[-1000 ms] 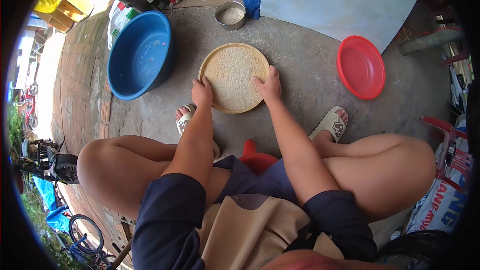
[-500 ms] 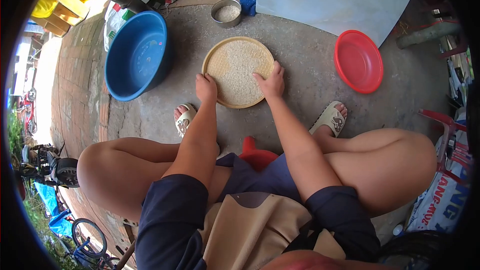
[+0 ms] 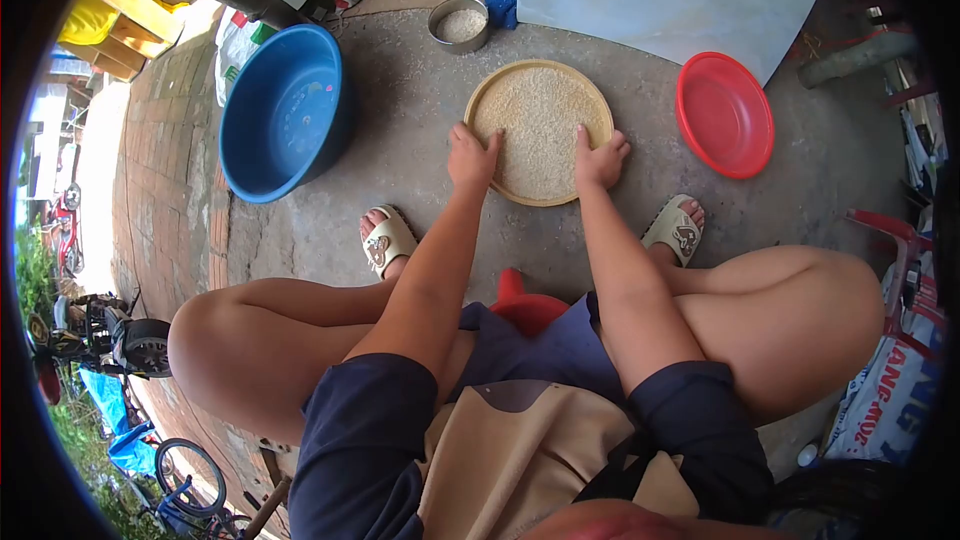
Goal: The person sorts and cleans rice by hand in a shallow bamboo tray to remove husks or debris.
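Note:
Between my hands is a round, shallow winnowing tray (image 3: 483, 90) with a pale woven rim. Rice grains (image 3: 542, 130) are spread over most of its bottom. My left hand (image 3: 472, 155) grips the tray's left rim, thumb over the edge on the inside. On the opposite side my right hand (image 3: 600, 158) clasps the rim the same way, its thumb lying over the grains. The fingers under the tray are partly hidden. Beyond it, a small metal bowl (image 3: 437, 32) holds more grains.
A large blue basin (image 3: 280, 115) stands to the left, a red basin (image 3: 725, 115) to the right. My sandalled feet are on the concrete floor (image 3: 400, 70). A red stool (image 3: 530, 312) is under me. A pale board (image 3: 660, 0) lies at the back right.
The tray has moved right with both hands on it, and the grains are spread differently. My left thumb now lies inside the rim. The whole view has shifted slightly.

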`<control>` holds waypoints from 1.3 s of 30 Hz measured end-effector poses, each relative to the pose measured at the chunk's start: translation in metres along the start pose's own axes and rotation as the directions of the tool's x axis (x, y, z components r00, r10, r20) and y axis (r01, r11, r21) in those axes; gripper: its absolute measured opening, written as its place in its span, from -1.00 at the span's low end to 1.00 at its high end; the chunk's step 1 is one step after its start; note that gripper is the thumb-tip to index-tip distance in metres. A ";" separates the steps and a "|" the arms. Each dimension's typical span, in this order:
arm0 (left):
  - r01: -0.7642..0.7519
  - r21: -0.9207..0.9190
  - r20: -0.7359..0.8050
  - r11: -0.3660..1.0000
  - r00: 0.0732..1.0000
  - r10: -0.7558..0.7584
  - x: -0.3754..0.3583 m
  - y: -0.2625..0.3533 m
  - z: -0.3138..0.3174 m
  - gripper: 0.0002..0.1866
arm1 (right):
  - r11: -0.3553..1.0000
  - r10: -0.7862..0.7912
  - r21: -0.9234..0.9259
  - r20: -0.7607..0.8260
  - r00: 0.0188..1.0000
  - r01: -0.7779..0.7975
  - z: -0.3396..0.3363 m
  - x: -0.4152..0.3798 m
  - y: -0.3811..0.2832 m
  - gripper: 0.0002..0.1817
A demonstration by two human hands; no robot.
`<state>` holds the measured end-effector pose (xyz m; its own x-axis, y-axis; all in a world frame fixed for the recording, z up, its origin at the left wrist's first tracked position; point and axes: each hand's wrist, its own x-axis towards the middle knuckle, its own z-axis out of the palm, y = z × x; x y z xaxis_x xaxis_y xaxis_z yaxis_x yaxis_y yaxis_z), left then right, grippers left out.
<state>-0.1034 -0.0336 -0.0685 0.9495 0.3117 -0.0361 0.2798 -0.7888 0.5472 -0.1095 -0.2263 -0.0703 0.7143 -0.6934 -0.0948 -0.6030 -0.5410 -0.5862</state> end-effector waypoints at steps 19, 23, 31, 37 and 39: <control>0.049 -0.086 0.022 0.995 0.999 -0.047 -0.003 -0.023 0.022 -0.32 | 0.994 -0.089 -0.062 0.091 0.992 0.095 -0.003 0.009 -0.007 -0.12; 0.158 -0.004 -0.042 0.987 0.987 -0.158 0.011 -0.054 -0.001 -0.49 | 0.965 -0.227 -0.079 0.231 0.946 0.251 0.012 -0.027 -0.018 0.03; 0.097 -0.049 -0.113 0.994 0.988 -0.102 0.002 -0.018 0.011 -0.62 | 0.996 -0.078 -0.032 0.095 0.992 0.082 0.010 0.004 -0.003 -0.38; 0.128 -0.106 -0.102 0.986 0.985 -0.138 0.007 -0.024 0.012 -0.68 | 0.991 -0.122 0.059 0.015 0.992 0.121 0.015 0.005 0.000 -0.47; 0.195 -0.051 -0.121 0.979 0.972 -0.200 0.012 -0.049 -0.001 -0.69 | 0.976 -0.206 0.106 0.134 0.969 0.193 0.023 -0.014 -0.008 -0.41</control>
<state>-0.1055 0.0093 -0.0945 0.8498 0.5253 -0.0434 0.4523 -0.6846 0.5716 -0.1065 -0.2012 -0.0833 0.8644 -0.4966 -0.0790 -0.4130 -0.6113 -0.6751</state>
